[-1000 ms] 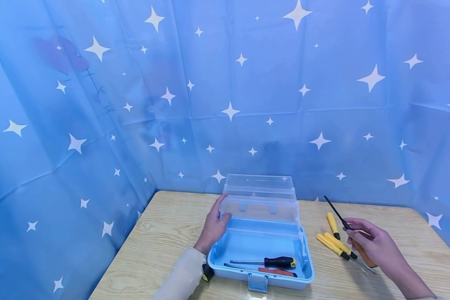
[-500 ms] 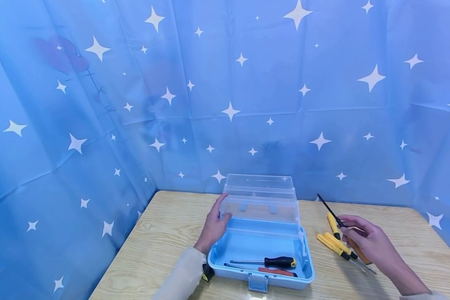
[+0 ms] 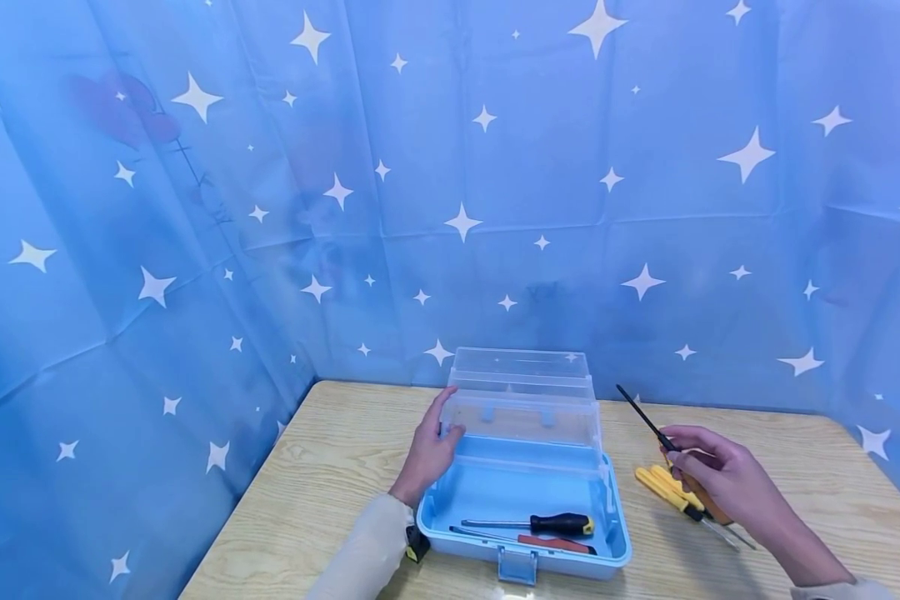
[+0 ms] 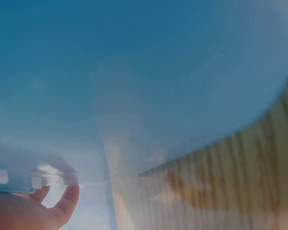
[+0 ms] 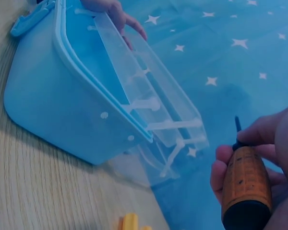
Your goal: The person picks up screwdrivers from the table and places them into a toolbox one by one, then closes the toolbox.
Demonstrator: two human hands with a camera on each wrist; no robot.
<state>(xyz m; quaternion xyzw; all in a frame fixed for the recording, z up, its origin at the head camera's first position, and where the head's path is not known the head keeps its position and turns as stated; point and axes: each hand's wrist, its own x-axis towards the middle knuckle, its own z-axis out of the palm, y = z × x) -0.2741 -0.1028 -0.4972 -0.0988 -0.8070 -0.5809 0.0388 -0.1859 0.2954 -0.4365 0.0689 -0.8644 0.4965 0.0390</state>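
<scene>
My left hand [image 3: 429, 454] grips the left edge of the clear, tiered tray lid [image 3: 521, 412] of an open blue toolbox [image 3: 570, 568]. In the left wrist view, the hand's finger and thumb [image 4: 65, 206] close on a see-through edge. On the toolbox floor lie a black-handled screwdriver [image 3: 562, 524] and a red-handled screwdriver [image 3: 551, 543]. To the right of the box, my right hand [image 3: 735, 483] holds a screwdriver [image 5: 247, 179] by its orange, black-ended handle. Its dark shaft [image 3: 641, 412] points up and left, toward the box.
Several yellow-handled screwdrivers [image 3: 662, 487] lie on the wooden table [image 3: 322, 467], partly behind my right hand. A black and yellow object [image 3: 416, 544] sits by the box's front left corner, partly hidden by my sleeve. A starry blue curtain [image 3: 390, 250] hangs behind.
My right hand has moved left with the orange-handled screwdriver, closer to the toolbox, and now covers one yellow-handled screwdriver. My left hand has stayed on the clear lid.
</scene>
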